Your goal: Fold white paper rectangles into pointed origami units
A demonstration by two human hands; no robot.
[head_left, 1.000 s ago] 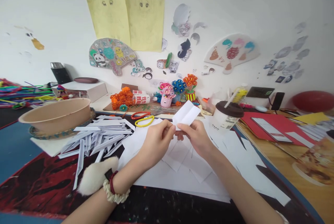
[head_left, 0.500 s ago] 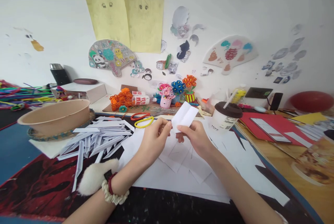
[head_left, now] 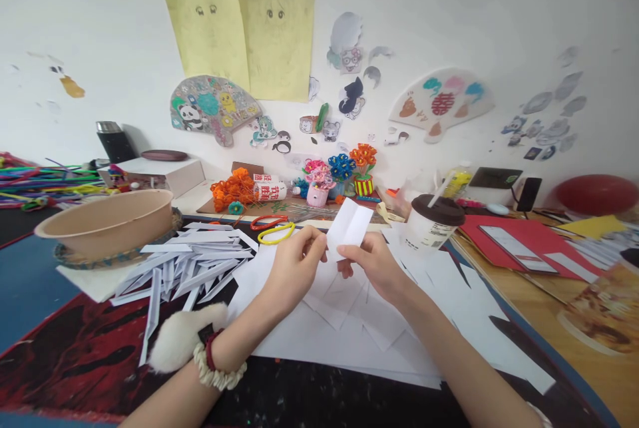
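Observation:
Between my two hands a small white piece of paper [head_left: 351,223] is held up, with a crease running along its length. My left hand [head_left: 298,258] pinches its left edge between thumb and fingers. From the right, my right hand [head_left: 372,261] grips the lower part, the thumb lying on the front. Under both hands lie white paper sheets [head_left: 299,341], some cut into smaller pieces. To the left is a heap of narrow folded paper strips [head_left: 192,258]. Just behind my left hand rest scissors with yellow and red handles [head_left: 275,233].
A beige basin [head_left: 107,221] stands at the left. A lidded paper cup [head_left: 432,223] with a straw is at the right, near a phone [head_left: 516,248] on red paper. Bead flower pots [head_left: 319,187] line the back. A white fluffy object [head_left: 182,338] touches my left forearm.
The paper in my hands has tilted and shifted slightly to the left and down. My right hand has moved a little with it; my left hand has hardly moved.

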